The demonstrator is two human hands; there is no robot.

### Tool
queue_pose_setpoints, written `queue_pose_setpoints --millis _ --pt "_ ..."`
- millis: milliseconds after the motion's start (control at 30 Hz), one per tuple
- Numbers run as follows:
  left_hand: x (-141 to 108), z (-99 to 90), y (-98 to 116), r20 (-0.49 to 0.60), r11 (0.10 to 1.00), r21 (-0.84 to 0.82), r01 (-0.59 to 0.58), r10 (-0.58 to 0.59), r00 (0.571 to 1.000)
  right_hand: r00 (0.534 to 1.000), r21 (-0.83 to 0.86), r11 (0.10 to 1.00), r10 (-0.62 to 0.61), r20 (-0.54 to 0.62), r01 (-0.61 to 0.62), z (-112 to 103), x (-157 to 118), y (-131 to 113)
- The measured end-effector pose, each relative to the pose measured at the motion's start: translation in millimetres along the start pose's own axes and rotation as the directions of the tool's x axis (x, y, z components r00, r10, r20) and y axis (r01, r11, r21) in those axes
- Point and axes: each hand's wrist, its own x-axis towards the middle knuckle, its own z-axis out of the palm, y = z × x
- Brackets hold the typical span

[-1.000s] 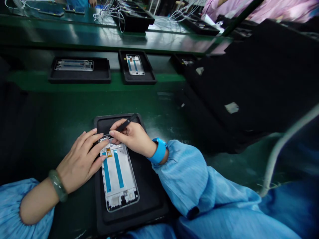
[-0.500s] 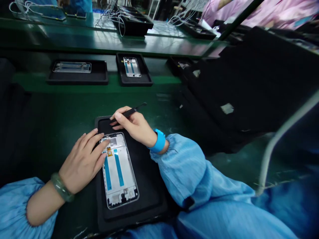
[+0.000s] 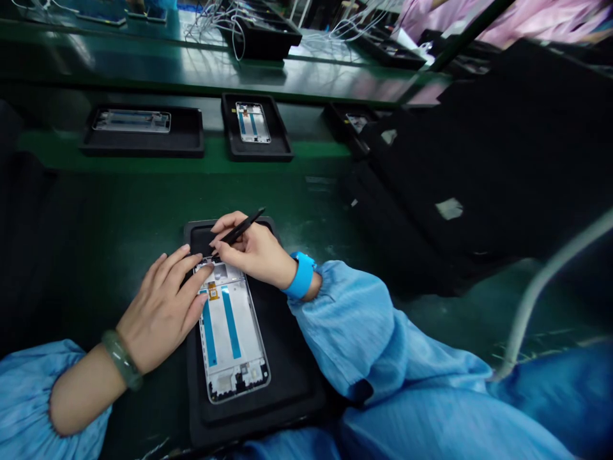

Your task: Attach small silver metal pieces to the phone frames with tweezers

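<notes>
- Silver phone frame (image 3: pixel 221 338) lies open side up in a black tray (image 3: pixel 290 377), directly in front of the person; its middle is the clock's centre, with twelve pointing away from them.
- Fitted already: two blue strips (image 3: pixel 231 322) run lengthwise along the frame, and an orange flex piece (image 3: pixel 213 292) sits at eleven o'clock.
- Under way, judging by the hands, is some small work at the top edge, near twelve. The right hand (image 3: pixel 256 254), at half past twelve, pinches a slim dark tool (image 3: pixel 246 225) between thumb and fingers. Its tip points down at that edge; whether it touches cannot be told.
- Left hand (image 3: pixel 160 310), at half past nine, grasps nothing: its fingers are spread, their tips resting on the frame's upper left part.
- Apparently unfinished: the frame's inside is exposed, with no cover over it. How many steps remain, the view does not show.
- Farther off, at eleven and twelve, two more trays (image 3: pixel 188 134) (image 3: pixel 279 131) each bear a similar frame. The twelve o'clock one also shows blue strips.
</notes>
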Motion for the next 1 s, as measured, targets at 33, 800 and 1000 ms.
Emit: queue_pose_setpoints --millis 33,800,1000 --pt "0.1 0.0 0.0 -0.001 1.000 0.000 -0.002 0.002 1.000 1.000 -0.028 1.000 -0.009 0.001 0.009 0.2 -0.1 0.1" --pt "0.4 1.2 -1.0 -0.008 1.000 0.014 -0.016 0.016 1.000 0.992 -0.138 0.982 -0.128 0.015 0.128 -0.3 -2.1 0.1" --pt "1.2 0.1 0.5 -0.005 1.000 0.005 -0.002 0.002 1.000 0.993 -0.082 0.990 -0.116 0.036 0.118 -0.3 -1.6 4.8"
